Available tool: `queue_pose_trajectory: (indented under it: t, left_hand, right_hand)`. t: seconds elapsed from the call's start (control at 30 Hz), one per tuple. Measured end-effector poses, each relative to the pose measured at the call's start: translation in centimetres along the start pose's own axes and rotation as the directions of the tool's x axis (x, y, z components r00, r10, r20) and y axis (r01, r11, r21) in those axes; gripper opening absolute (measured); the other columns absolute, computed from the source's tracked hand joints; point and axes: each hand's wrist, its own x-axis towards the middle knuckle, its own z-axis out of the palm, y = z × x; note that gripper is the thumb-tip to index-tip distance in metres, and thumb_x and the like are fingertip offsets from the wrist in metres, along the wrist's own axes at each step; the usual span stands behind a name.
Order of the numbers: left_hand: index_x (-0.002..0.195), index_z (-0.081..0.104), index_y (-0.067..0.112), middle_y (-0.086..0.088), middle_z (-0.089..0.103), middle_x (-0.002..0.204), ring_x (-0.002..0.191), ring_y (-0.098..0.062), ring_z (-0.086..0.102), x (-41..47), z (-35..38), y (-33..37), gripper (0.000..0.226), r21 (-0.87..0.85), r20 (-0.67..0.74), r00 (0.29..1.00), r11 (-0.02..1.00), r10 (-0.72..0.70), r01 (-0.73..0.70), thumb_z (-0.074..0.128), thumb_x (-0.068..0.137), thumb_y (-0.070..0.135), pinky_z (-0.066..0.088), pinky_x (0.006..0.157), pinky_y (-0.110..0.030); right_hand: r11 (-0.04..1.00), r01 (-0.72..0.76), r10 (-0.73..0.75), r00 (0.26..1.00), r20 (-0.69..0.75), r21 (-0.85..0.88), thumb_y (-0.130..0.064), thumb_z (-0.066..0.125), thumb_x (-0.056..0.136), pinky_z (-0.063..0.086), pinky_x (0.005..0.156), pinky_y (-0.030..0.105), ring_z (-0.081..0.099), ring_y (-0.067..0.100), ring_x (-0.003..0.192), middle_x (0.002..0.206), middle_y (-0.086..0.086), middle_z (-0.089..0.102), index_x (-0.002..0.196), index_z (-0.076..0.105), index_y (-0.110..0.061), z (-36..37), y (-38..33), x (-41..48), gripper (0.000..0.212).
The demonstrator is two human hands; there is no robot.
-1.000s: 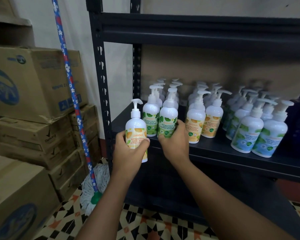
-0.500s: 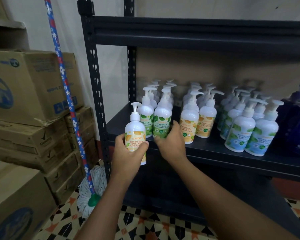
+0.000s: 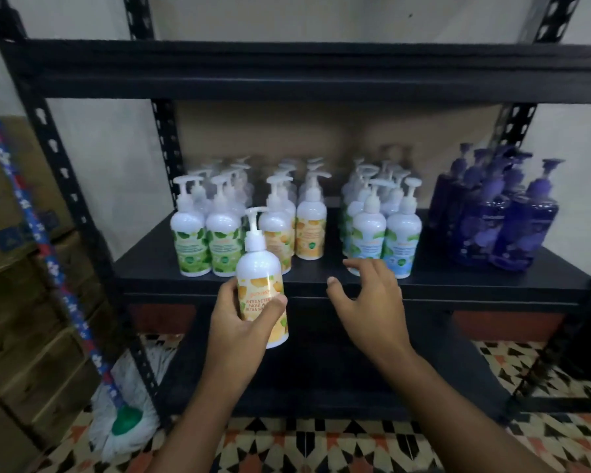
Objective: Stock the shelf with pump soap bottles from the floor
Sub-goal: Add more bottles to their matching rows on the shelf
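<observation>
Now, left hand point(image 3: 238, 324) around orange-label bottle point(image 3: 258, 272), right hand point(image 3: 369, 302) half-open near shelf point(image 3: 147, 264).

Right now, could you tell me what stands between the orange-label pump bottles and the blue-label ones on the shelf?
Nothing: the head view shows a bare strip of black shelf between the orange-label bottles and the blue-label bottles.

Our left hand point(image 3: 236, 323) wraps thumb and fingers round an upright soap bottle point(image 3: 258, 268), while our right hand point(image 3: 365, 302) hovers empty, palm down, fingers loosely spread, both forearms outstretched.
</observation>
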Motion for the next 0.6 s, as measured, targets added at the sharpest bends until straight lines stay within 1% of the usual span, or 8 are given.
queue_pose_trajectory:
  t: [0.03,0.1,0.2,0.27,0.3,0.4,0.47,0.6]
  left_hand:
    - [0.110,0.058,0.034,0.009,0.072,0.099,0.080,0.004,0.069,-0.3,1.0,0.0,0.037,0.006,0.034,0.999,1.000,0.007,-0.007,0.079,0.085,0.017,0.051,0.061,-0.010]
    - [0.117,0.058,0.032,0.011,0.073,0.101,0.084,0.004,0.070,-0.4,3.0,0.1,0.043,0.024,0.096,0.995,0.999,0.029,-0.032,0.080,0.083,0.016,0.053,0.066,-0.011]
    - [0.118,0.057,0.034,0.012,0.073,0.105,0.091,0.003,0.070,0.4,5.7,0.1,0.045,0.051,0.143,0.988,0.996,0.063,-0.071,0.081,0.082,0.019,0.055,0.077,-0.017]
    - [0.122,0.057,0.030,0.012,0.072,0.109,0.095,0.001,0.070,1.4,7.1,0.1,0.047,0.057,0.154,0.984,0.994,0.085,-0.095,0.082,0.083,0.023,0.055,0.083,-0.023]
    - [0.123,0.057,0.029,0.012,0.072,0.109,0.095,0.002,0.069,2.0,7.7,0.2,0.047,0.062,0.154,0.983,0.992,0.099,-0.109,0.082,0.083,0.024,0.054,0.083,-0.023]
    - [0.126,0.057,0.029,0.016,0.070,0.111,0.098,0.005,0.067,3.9,8.8,0.3,0.048,0.094,0.147,0.979,0.983,0.144,-0.159,0.081,0.084,0.028,0.053,0.085,-0.021]
    - [0.129,0.056,0.030,0.018,0.069,0.112,0.100,0.006,0.066,5.1,9.3,0.2,0.050,0.120,0.137,0.975,0.975,0.173,-0.189,0.080,0.085,0.031,0.052,0.087,-0.021]
    - [0.133,0.054,0.030,0.023,0.067,0.110,0.099,0.012,0.063,6.8,9.9,-0.5,0.053,0.165,0.120,0.974,0.964,0.192,-0.210,0.079,0.086,0.035,0.048,0.085,-0.017]
  right_hand:
    - [1.000,-0.013,0.012,0.999,-0.031,-0.029,-0.043,0.067,0.091,0.034,0.102,0.031,0.047,0.015,0.119,0.124,-0.006,0.054,0.126,0.061,-0.022,-0.6,1.1,0.1,0.042]
    - [0.997,-0.048,0.040,0.993,-0.107,-0.069,-0.043,0.070,0.088,0.033,0.099,0.032,0.047,0.020,0.120,0.128,-0.001,0.052,0.127,0.060,-0.020,-1.8,3.0,0.3,0.046]
    - [0.988,-0.114,0.096,0.981,-0.168,-0.104,-0.047,0.070,0.088,0.036,0.111,0.044,0.041,0.026,0.132,0.144,0.007,0.043,0.139,0.050,-0.014,-3.2,5.2,1.1,0.064]
    - [0.978,-0.168,0.152,0.981,-0.123,-0.126,-0.054,0.065,0.090,0.025,0.121,0.049,0.029,0.029,0.145,0.156,0.012,0.033,0.150,0.037,-0.011,-3.4,6.4,1.7,0.079]
    - [0.971,-0.188,0.177,0.981,-0.084,-0.148,-0.057,0.061,0.091,0.018,0.124,0.049,0.022,0.029,0.150,0.161,0.014,0.028,0.154,0.031,-0.010,-3.3,6.9,1.9,0.084]
    - [0.945,-0.228,0.241,0.970,0.028,-0.233,-0.065,0.047,0.095,0.004,0.127,0.047,0.005,0.030,0.156,0.166,0.014,0.017,0.159,0.017,-0.005,-2.5,7.9,2.2,0.093]
    - [0.930,-0.242,0.269,0.961,0.063,-0.278,-0.067,0.041,0.096,0.001,0.127,0.047,-0.001,0.030,0.156,0.167,0.014,0.015,0.158,0.017,-0.003,-1.9,8.1,2.3,0.092]
    - [0.909,-0.259,0.294,0.954,0.062,-0.327,-0.068,0.036,0.097,0.000,0.126,0.048,-0.003,0.032,0.155,0.167,0.015,0.014,0.157,0.022,-0.001,-1.4,7.9,2.5,0.091]
